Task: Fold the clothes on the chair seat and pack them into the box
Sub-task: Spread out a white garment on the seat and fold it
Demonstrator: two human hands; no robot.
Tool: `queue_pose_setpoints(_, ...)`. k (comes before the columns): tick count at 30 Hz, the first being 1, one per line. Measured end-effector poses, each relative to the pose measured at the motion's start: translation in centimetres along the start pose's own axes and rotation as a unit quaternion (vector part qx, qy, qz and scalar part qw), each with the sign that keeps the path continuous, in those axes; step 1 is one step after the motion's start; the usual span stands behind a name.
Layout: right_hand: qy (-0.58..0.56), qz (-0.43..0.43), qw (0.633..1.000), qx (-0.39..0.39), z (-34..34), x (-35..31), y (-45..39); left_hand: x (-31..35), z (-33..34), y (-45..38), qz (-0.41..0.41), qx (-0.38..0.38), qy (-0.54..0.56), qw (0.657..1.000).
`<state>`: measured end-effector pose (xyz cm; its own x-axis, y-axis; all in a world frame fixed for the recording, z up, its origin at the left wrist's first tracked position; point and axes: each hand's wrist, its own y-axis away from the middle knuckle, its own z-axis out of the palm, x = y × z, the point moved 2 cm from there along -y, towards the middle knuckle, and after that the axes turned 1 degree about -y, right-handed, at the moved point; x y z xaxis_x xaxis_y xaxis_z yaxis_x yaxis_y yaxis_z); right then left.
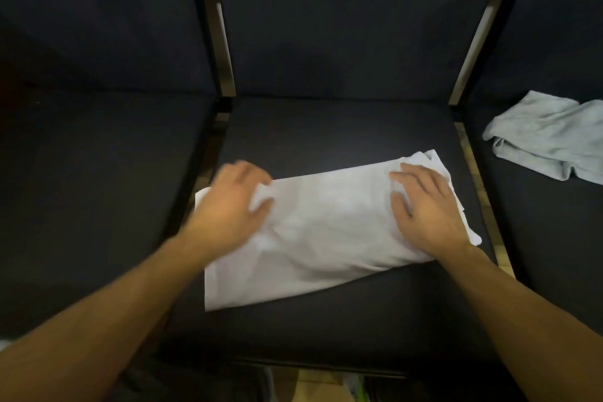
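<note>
One camera sits on the person's head and looks forward and down, close over the dark padded chair seat (pixel 342 134), with both bare arms reaching in from the bottom corners of the picture

Blurred left hand (pixel 233 202); grey garment (pixel 551 137) edge-cropped.

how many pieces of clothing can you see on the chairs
2: a white garment on the middle chair seat under both hands, and a pale blue garment on the right-hand seat. Others may lie out of view.
</note>
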<state>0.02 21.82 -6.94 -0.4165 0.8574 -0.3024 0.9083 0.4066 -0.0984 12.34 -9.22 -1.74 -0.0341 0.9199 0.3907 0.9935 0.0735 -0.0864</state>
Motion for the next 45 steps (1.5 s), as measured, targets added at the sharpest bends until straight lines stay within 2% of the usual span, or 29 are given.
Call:
queue_pose_setpoints(2,0.015,0.048,0.998,0.043,-1.1,0.5,0.1,3.6,3.2,0.9,0.052,-0.100,-0.024,0.993)
queue_pose_setpoints(4,0.023,0.127,0.991,0.024,-1.9,1.4,0.6,5.5,6.1,2.1,0.065,-0.184,-0.101,0.975)
queue_pose_setpoints(8,0.058,0.247,0.965,-0.073,-3.0,3.0,1.5,5.3,8.1,2.7,0.104,-0.209,-0.187,0.954)
queue_pose_setpoints(13,-0.041,0.285,0.951,-0.113,-4.4,2.8,1.5,5.9,7.5,1.3,0.088,-0.299,-0.168,0.935)
queue_pose_setpoints(16,-0.078,0.276,0.953,-0.096,-5.2,1.1,0.9,7.4,6.5,1.5,0.053,-0.286,-0.057,0.955)
queue_pose_setpoints(18,-0.125,0.241,0.960,-0.070,-6.1,-1.5,0.0,8.0,5.8,1.1,-0.051,-0.279,0.133,0.950)
queue_pose_setpoints(19,-0.184,0.207,0.958,-0.069,-6.9,-3.6,-0.4,8.6,4.9,0.8,-0.117,-0.268,0.266,0.919)
queue_pose_setpoints(20,-0.265,0.157,0.947,-0.087,-7.7,-6.0,-0.7,9.2,3.9,0.4,-0.172,-0.245,0.409,0.862)
queue_pose_setpoints(22,-0.431,0.051,0.885,-0.169,-9.4,-11.1,-0.7,9.9,1.7,-0.2,-0.253,-0.175,0.644,0.701)
queue_pose_setpoints(23,-0.483,0.018,0.850,-0.210,-9.8,-13.0,-0.6,9.7,0.9,-0.2,-0.282,-0.141,0.708,0.632)
queue_pose_setpoints(24,-0.511,-0.001,0.829,-0.227,-9.8,-14.2,-0.5,9.2,0.2,0.0,-0.302,-0.115,0.746,0.582)
queue_pose_setpoints(25,-0.519,-0.002,0.830,-0.206,-9.5,-14.9,-0.6,8.6,-0.4,0.3,-0.307,-0.104,0.763,0.559)
queue_pose_setpoints(26,-0.515,0.015,0.842,-0.159,-9.1,-15.1,-0.7,8.2,-0.7,0.6,-0.306,-0.107,0.770,0.549)
queue_pose_setpoints(28,-0.500,0.070,0.862,-0.051,-7.7,-14.6,-1.0,6.9,-0.6,1.3,-0.313,-0.115,0.765,0.551)
queue_pose_setpoints(30,-0.477,0.093,0.874,0.004,-6.4,-14.3,-1.3,5.6,-0.8,1.8,-0.349,-0.065,0.730,0.583)
queue_pose_setpoints(32,-0.420,0.069,0.905,-0.008,-5.1,-14.1,-1.0,4.7,-1.3,2.4,-0.369,-0.045,0.712,0.596)
queue_pose_setpoints(35,-0.270,-0.047,0.960,-0.060,-3.5,-14.4,0.1,2.9,-1.9,3.4,-0.389,-0.029,0.688,0.612)
queue_pose_setpoints(38,-0.162,-0.127,0.966,-0.154,-0.9,-14.9,1.6,1.2,-1.8,4.2,-0.414,-0.019,0.639,0.648)
queue_pose_setpoints(40,-0.098,-0.135,0.961,-0.219,1.1,-15.0,2.6,0.9,-1.2,4.7,-0.401,-0.031,0.605,0.687)
queue_pose_setpoints(41,-0.070,-0.134,0.959,-0.238,1.9,-15.0,3.0,0.6,-0.8,4.9,-0.385,-0.037,0.578,0.718)
queue_pose_setpoints(43,-0.037,-0.137,0.958,-0.249,2.8,-15.0,3.3,0.5,-0.6,5.0,-0.346,-0.046,0.497,0.795)
queue_pose_setpoints(45,-0.021,-0.134,0.958,-0.251,3.2,-15.1,3.2,0.1,-0.8,4.9,-0.304,-0.031,0.450,0.839)
